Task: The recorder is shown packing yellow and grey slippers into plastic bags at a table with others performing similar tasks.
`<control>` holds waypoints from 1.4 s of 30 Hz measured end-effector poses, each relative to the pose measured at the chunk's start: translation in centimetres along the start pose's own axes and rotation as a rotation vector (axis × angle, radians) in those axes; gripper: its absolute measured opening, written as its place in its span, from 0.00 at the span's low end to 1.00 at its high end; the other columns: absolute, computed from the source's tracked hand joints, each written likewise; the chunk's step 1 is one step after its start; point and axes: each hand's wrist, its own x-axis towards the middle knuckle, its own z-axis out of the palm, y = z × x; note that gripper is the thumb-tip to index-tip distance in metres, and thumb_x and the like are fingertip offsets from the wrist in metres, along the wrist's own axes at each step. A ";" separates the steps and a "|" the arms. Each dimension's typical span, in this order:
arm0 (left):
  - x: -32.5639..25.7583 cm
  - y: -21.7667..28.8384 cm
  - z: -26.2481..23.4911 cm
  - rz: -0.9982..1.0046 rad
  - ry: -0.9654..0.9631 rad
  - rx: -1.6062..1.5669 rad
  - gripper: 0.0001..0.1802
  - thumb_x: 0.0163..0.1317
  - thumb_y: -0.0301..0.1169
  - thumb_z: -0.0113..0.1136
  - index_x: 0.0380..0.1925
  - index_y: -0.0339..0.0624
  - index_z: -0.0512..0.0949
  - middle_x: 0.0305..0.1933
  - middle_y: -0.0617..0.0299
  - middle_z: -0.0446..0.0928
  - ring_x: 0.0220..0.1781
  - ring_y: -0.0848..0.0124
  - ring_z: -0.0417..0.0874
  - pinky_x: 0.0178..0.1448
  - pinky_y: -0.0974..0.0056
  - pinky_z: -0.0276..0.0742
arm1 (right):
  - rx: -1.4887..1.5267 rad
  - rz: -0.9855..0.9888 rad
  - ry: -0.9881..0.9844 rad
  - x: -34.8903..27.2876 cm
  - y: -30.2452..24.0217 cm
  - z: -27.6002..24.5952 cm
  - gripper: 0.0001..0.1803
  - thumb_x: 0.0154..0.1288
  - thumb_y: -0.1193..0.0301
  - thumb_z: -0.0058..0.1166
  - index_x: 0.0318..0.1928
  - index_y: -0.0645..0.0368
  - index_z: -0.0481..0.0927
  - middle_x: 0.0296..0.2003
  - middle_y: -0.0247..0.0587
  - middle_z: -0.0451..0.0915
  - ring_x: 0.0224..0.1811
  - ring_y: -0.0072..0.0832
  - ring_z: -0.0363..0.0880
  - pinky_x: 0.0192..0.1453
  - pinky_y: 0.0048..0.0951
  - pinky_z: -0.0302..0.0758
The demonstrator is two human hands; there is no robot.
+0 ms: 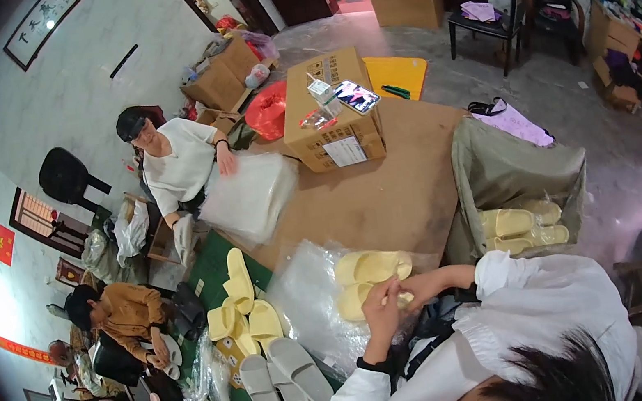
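Yellow slippers (354, 268), hands (381, 308) at their edge — bare brown tabletop (398, 189) beyond

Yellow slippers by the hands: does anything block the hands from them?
Nothing solid visible: left hand and right hand are at the yellow slippers. Clear plastic film shows there; whether it intervenes is unclear.

Pair of pale yellow slide slippers (359, 268) just chilling side by side in a see-through plastic bag (423, 262), right of the shiny clear film pile (294, 296).
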 end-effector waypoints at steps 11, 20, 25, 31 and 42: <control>-2.7 -0.5 -3.4 0.224 -0.131 0.351 0.19 0.54 0.23 0.56 0.48 0.42 0.73 0.51 0.49 0.68 0.54 0.54 0.69 0.58 0.59 0.64 | -1.018 -0.277 0.771 3.4 -0.6 -7.1 0.17 0.63 0.62 0.42 0.51 0.50 0.74 0.48 0.40 0.76 0.49 0.38 0.74 0.53 0.37 0.69; -7.2 -6.6 -9.8 0.087 0.048 0.381 0.09 0.55 0.25 0.53 0.37 0.42 0.78 0.43 0.50 0.73 0.48 0.55 0.72 0.54 0.58 0.66 | 0.062 -0.044 1.417 3.7 -0.2 -4.9 0.34 0.56 0.71 0.51 0.61 0.71 0.54 0.56 0.61 0.63 0.60 0.46 0.61 0.64 0.36 0.58; -6.9 -7.7 -9.4 0.087 0.073 0.345 0.09 0.55 0.25 0.53 0.37 0.41 0.78 0.43 0.50 0.72 0.47 0.55 0.72 0.53 0.58 0.66 | -0.511 0.065 1.361 4.3 2.2 3.3 0.42 0.51 0.67 0.55 0.62 0.69 0.50 0.60 0.65 0.54 0.63 0.54 0.53 0.66 0.43 0.51; -5.9 -7.6 -8.0 0.056 0.055 0.330 0.10 0.54 0.24 0.54 0.37 0.42 0.78 0.42 0.49 0.72 0.48 0.55 0.72 0.53 0.58 0.66 | -0.482 -0.036 0.841 6.2 1.2 6.1 0.29 0.50 0.67 0.55 0.54 0.59 0.65 0.58 0.60 0.60 0.58 0.55 0.62 0.60 0.46 0.60; -3.5 -7.2 -4.7 -0.055 0.165 0.371 0.10 0.54 0.23 0.54 0.38 0.43 0.78 0.44 0.53 0.72 0.51 0.58 0.71 0.55 0.60 0.66 | -0.532 -0.003 0.311 6.8 5.0 3.2 0.22 0.52 0.67 0.53 0.49 0.58 0.71 0.51 0.47 0.69 0.52 0.45 0.70 0.54 0.41 0.68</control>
